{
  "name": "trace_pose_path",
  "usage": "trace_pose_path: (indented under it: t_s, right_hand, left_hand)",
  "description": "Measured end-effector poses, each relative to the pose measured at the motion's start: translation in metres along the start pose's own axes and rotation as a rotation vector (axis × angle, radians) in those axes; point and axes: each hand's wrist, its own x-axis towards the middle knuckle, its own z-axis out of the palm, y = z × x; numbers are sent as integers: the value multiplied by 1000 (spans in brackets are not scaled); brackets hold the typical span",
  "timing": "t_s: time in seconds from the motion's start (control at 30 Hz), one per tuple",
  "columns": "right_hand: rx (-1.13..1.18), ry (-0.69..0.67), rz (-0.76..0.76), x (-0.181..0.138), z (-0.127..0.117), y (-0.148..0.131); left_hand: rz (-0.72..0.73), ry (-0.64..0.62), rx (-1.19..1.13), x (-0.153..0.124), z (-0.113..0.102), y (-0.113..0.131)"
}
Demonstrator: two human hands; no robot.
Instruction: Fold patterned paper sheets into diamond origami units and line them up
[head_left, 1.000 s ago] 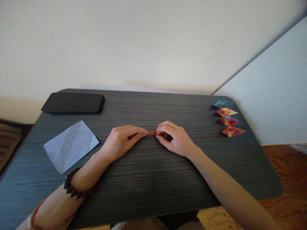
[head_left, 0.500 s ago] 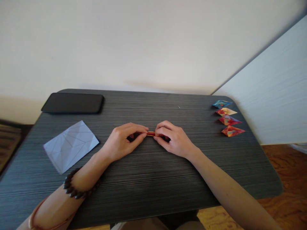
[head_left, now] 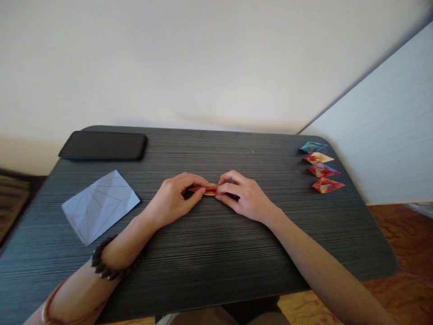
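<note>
Between my hands at the middle of the dark table (head_left: 209, 257) is a small folded paper boat (head_left: 211, 190) in red and orange. My left hand (head_left: 179, 195) pinches its left part between thumb and fingers. On the right end, the thumb and fingertips of my right hand (head_left: 246, 194) are closed in the same way. Its ends are partly covered by my fingers. The paper's middle has spread, showing an orange lower flap and a red fold.
Several similar folded paper pieces, one of them blue (head_left: 312, 147), stand in a column at the right edge. A creased pale sheet (head_left: 101, 205) lies left of my left forearm. Behind it is a black phone-like slab (head_left: 103, 145). A wall (head_left: 203, 63) rises behind the table.
The folded paper has opened from a thin strip into a wider shape between my fingers. Both hands have stayed in nearly the same place.
</note>
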Motion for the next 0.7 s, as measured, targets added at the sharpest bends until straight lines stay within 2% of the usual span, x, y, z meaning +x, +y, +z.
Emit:
trace_pose_path:
  t_s: [0.13,0.33,0.53,0.7]
  right_hand:
    - [-5,1,19,0,-1,-2]
    - [-46,77,112,1,2,-8]
    - [-224,44,167,5,8,-19]
    - [-327,63,194,5,11,-22]
  left_hand:
    - [78,-12,57,1,1,1]
    - [143,4,179,0,3,3]
    - [160,22,256,0,7,4]
    - [152,102,388,-4,12,6]
